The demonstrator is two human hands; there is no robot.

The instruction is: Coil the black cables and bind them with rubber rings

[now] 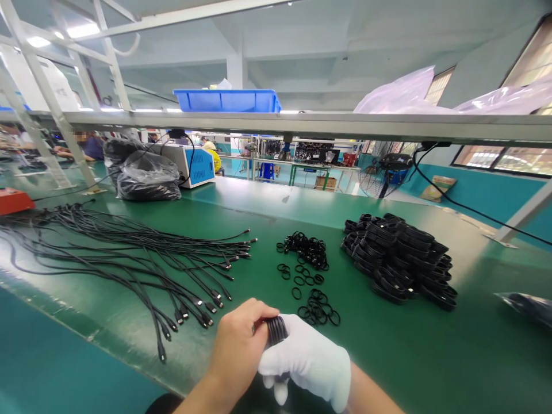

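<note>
On my head-camera feed, the coiled black cable sits at the bottom centre of the frame, caught between the person's two hands. The bare left hand has it from the left side, fingers pinching the end of the coil, with the uppermost one reaching over its top edge. I cannot tell how the rest of that hand's fingers lie, since the back of the hand hides them.

The right hand, in a white glove, grips from the right, its fingers curled around the coil's near side and underneath. Between the two grips I see several loops stacked tightly side by side. Whether the coil touches the green worktop, I cannot tell.

Just beyond the glove, right of centre, I have a loose group of black rings, with a denser heap of rings farther back. Straight black cables spread across the left of the frame, plug ends toward the hands, and a pile of coiled cables fills the right.
</note>
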